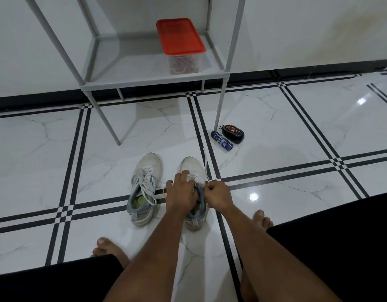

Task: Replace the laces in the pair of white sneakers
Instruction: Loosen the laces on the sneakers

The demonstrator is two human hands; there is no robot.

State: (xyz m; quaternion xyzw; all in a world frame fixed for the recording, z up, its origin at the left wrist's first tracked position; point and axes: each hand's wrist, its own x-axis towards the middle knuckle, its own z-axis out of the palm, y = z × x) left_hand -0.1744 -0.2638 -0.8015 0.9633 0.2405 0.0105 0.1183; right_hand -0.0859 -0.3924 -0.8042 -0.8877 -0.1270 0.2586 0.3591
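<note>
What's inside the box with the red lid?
Through the clear box on the shelf, pink and reddish curly strands show, maybe laces. The red lid hides everything from above.

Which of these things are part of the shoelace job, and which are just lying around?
Part of the job: right sneaker, its lace, left sneaker, both hands.

Lying about: red-lidded box on the rack, blue tube, black bottle.
</note>
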